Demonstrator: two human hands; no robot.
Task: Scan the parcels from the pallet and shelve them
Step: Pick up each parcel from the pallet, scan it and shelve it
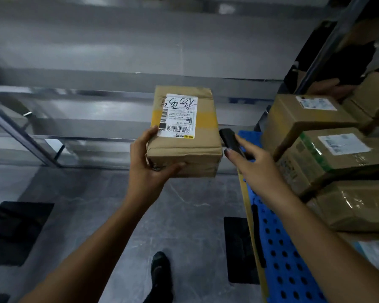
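Ok, count first: five brown cardboard parcels. One held parcel [184, 147] sits dead centre, lifted over the floor, clear of shelf and pallet. Four stacked parcels [298, 119] at 3 o'clock are piled on the blue pallet [282, 259], two with white labels facing up, some tape-wrapped. One black handheld scanner [229, 138] is just right of the held parcel, nose near its right edge, can't tell if touching

Two hands. Left hand [147, 165] grips the held parcel at its near-left corner: thumb on top by the shipping label [178, 114], fingers curled under the near face. The label is white, with barcode and black handwriting, over a yellow tape band. Right hand [256, 169] holds the scanner: forefinger straight along its top, thumb on its left side, other fingers hidden underneath

Surface: grey concrete floor [184, 215], scuffed. Two black mats [20, 232], one at 8 o'clock, the other at 5 o'clock against the pallet edge. One dark shoe [160, 267] at 6 o'clock. The pallet is perforated plastic, running 3 to 5 o'clock

Room: metal shelving [96, 92] across 9 to 12 o'clock, heavily blurred, contents unreadable. One dark rack upright [328, 40] at 1 o'clock
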